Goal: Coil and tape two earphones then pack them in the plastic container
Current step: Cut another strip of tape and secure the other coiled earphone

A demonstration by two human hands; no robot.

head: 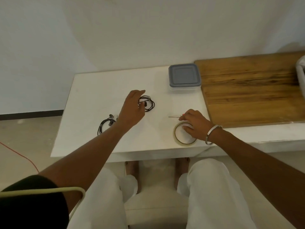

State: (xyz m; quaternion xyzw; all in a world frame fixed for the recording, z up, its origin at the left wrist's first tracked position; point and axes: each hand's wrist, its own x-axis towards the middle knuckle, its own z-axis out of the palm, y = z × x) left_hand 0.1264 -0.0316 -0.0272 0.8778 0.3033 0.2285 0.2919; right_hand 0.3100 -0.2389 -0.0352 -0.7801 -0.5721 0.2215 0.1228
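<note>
Head view: left hand (pixel 132 109) touches coiled earphone (pixel 148 104)

The white surface (pixel 92 90) lies bare along its far-left part and near its front edge, leaving room for a hand to pass there. In the middle, the left hand (pixel 132 108) sits over a coiled earphone (pixel 148 104), and a second earphone (pixel 105 123) lies just beside the left forearm. On the right, the right hand (pixel 196 124) rests on the tape roll (pixel 177 138), with a thin metal tool (pixel 175 116) just beyond its fingers. The lidded plastic container (pixel 184 77) stands at the far edge, hard against a wooden board (pixel 250 90) that fills the right side.
</note>
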